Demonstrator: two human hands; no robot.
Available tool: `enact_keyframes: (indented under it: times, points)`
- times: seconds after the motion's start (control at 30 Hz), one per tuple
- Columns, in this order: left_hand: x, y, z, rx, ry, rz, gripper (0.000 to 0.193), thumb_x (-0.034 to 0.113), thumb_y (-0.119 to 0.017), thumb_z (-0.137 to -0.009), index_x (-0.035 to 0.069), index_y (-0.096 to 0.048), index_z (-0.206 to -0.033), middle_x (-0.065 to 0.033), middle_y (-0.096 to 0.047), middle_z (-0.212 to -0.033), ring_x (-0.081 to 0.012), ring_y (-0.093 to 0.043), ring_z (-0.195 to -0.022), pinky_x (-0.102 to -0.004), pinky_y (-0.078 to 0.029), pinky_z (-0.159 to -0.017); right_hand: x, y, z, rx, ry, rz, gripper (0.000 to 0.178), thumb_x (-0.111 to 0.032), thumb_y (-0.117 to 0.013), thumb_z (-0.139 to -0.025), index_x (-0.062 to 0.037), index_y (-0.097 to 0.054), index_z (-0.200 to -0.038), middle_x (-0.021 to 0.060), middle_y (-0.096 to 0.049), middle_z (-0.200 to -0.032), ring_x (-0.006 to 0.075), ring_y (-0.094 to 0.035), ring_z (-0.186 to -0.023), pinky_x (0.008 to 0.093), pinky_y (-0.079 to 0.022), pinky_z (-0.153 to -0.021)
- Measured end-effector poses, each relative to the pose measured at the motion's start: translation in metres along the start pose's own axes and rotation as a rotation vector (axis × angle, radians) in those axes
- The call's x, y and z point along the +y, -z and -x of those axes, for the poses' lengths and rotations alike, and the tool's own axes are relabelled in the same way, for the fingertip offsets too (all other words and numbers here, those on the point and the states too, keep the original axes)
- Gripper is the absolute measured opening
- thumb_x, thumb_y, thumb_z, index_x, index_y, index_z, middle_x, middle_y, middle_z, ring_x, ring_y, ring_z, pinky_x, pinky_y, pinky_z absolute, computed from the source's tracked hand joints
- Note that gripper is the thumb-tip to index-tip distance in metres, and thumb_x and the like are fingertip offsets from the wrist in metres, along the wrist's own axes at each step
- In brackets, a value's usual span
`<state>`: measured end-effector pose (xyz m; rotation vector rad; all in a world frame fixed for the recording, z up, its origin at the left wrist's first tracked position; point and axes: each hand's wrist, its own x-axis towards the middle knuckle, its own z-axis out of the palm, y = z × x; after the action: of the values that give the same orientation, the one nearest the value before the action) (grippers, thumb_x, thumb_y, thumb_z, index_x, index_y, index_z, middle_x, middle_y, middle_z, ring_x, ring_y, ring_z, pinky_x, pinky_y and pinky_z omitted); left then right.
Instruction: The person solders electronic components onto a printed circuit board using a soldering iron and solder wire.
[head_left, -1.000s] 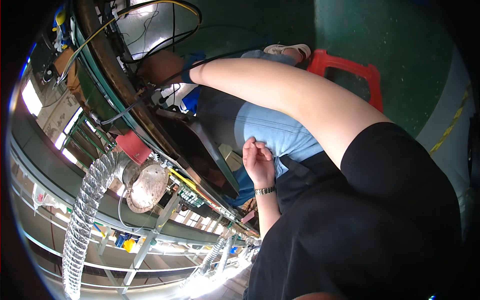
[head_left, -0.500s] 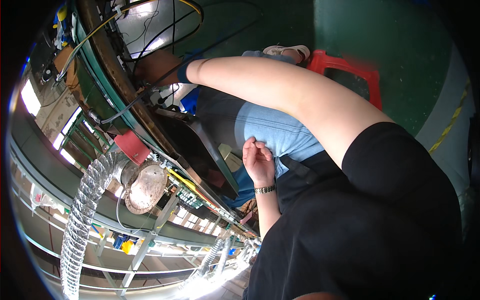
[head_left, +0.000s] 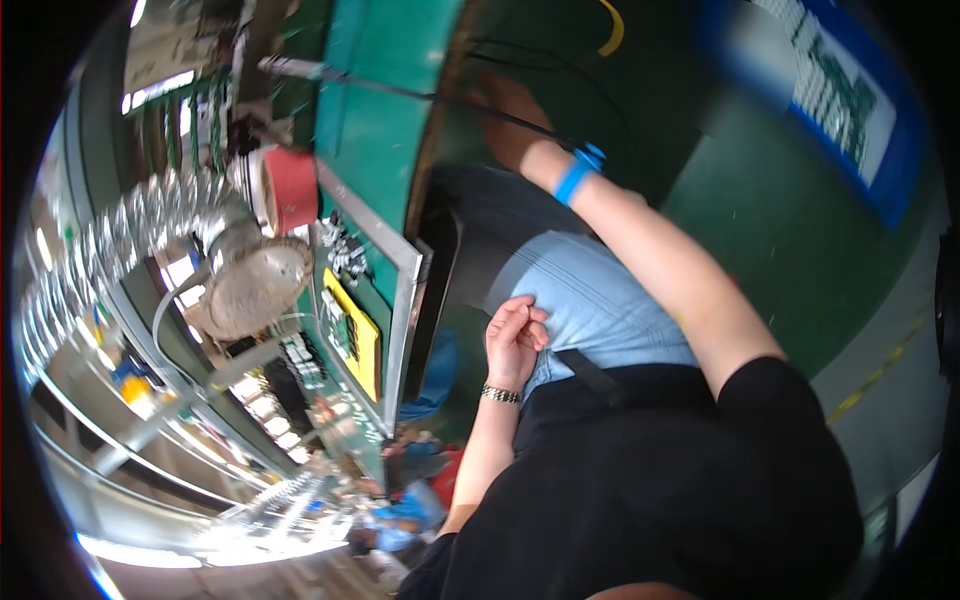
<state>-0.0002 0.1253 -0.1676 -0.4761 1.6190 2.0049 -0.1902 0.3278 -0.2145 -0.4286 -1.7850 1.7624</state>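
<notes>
My left hand (head_left: 513,340) rests palm-up over my light blue jeans, its fingers curled in toward the thumb. Nothing shows between them, and a metal-link band circles that wrist. My right arm reaches out beside the bench (head_left: 385,110), whose top is green. Shadow and blur hide the fingers of my right hand (head_left: 512,120), so I cannot tell whether it holds anything. Around the right wrist is a blue strap (head_left: 573,183); a dark cord (head_left: 400,92) runs between it and the bench side, passing across the right hand.
On the bench, a metal frame (head_left: 402,300) borders a yellow board (head_left: 367,345) and small green parts. A silver flexible duct (head_left: 120,225) ends in a round metal hood (head_left: 255,285) near a red cylinder (head_left: 292,188). A blue-edged container (head_left: 890,200) is at upper right.
My view has swung, bringing more bench top into sight. My right hand has left the cables under the bench edge. My left hand stays at my lap, its fingers more curled.
</notes>
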Motion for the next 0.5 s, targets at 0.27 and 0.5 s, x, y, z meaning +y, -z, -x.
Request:
enact_keyframes:
  times: [0.27, 0.5]
  points:
    - [0.000, 0.011, 0.005, -0.070, 0.102, 0.080, 0.020, 0.012, -0.053, -0.093, -0.001, -0.059, -0.107, -0.0123, -0.067, -0.088, -0.0142, -0.063, -0.060, -0.0213, -0.049, -0.049, -0.073, 0.050, 0.061, -0.126, -0.145, -0.585, 0.026, -0.014, -0.052, -0.095, 0.0005, -0.048, -0.116, 0.0088, -0.061, -0.079, 0.0085, -0.055, -0.052, 0.0196, -0.043, -0.048]
    - [0.023, 0.012, 0.018, -0.211, 0.129, 0.091, 0.023, 0.014, -0.052, -0.094, 0.000, -0.058, -0.111, -0.0098, -0.066, -0.097, -0.0121, -0.064, -0.075, -0.0225, -0.051, -0.065, -0.109, 0.055, 0.025, 0.032, 0.057, -0.658, 0.030, -0.010, -0.052, -0.093, 0.0057, -0.041, -0.116, 0.0106, -0.060, -0.083, 0.0096, -0.048, -0.052, 0.0204, -0.036, -0.043]
